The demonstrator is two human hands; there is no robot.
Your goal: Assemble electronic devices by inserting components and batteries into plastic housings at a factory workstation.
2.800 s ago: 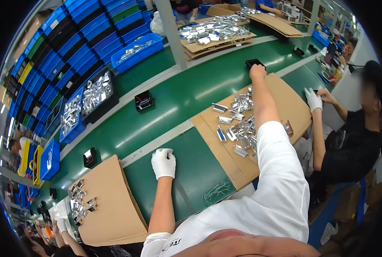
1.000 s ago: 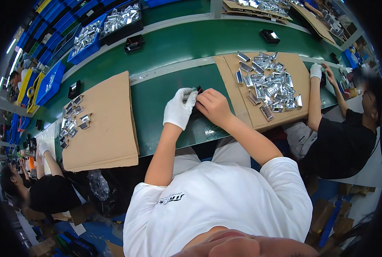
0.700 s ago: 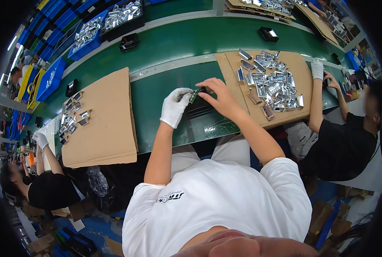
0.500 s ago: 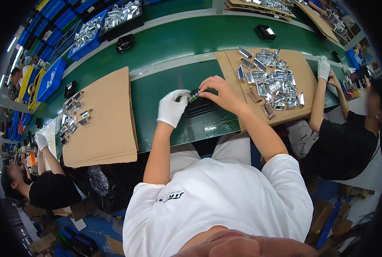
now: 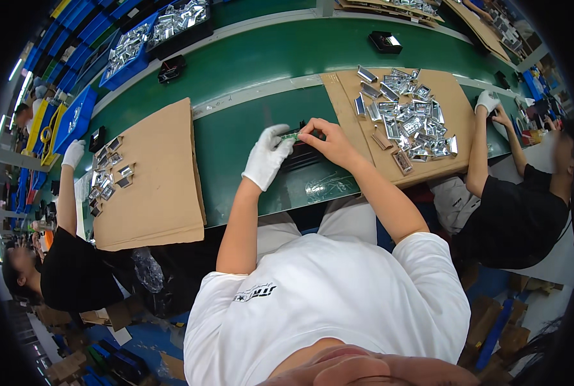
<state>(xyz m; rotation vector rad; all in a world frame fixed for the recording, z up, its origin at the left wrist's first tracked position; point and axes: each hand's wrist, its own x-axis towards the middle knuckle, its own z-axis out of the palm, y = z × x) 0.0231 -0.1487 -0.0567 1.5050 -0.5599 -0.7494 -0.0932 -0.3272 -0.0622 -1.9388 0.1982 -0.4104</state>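
Gloved left hand [image 5: 265, 158] and bare right hand [image 5: 326, 141] pinch a small green circuit board [image 5: 291, 136] between their fingertips, above the green surface [image 5: 232, 145], where an uneven pull from either side could flex it or let it slip loose.

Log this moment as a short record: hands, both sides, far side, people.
Left hand: white-gloved, pinching a small green piece, apparently a circuit board
Right hand: bare, fingertips on the same piece
Right side: brown cardboard sheet bearing a pile of mostly silvery metallic pieces
Left side: another brown cardboard sheet, smaller cluster of silvery pieces
Far side: long green surface with open black boxes
People: one black-clad person at either side
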